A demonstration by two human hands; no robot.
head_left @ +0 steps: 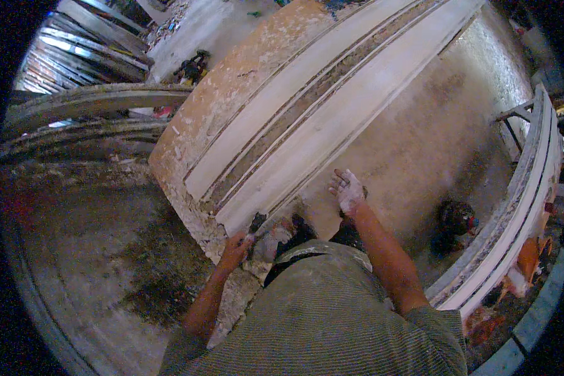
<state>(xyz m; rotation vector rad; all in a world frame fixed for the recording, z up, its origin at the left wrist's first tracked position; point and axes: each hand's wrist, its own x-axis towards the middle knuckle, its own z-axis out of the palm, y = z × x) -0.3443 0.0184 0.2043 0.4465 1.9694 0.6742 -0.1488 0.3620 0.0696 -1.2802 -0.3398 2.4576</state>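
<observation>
Two long, pale plaster mouldings (332,138) run diagonally across a plaster-spattered brown board (250,75), with a rough groove between them. At their near end my left hand (235,248) is closed around a small tool with a dark, flat end (258,221). That dark end lies by the near corner of the closer moulding; its exact kind is hard to make out. My right hand (349,192), coated with white powder, is held out with fingers apart beside the long edge of the same moulding. Nothing shows in it.
A curved pale moulding (514,219) stands on a frame to the right, with a dark round object (455,217) near it on the floor. Curved strips (94,100) lie at the left, below stacked long slats (75,53). Crusted plaster covers the board's near edge (200,241).
</observation>
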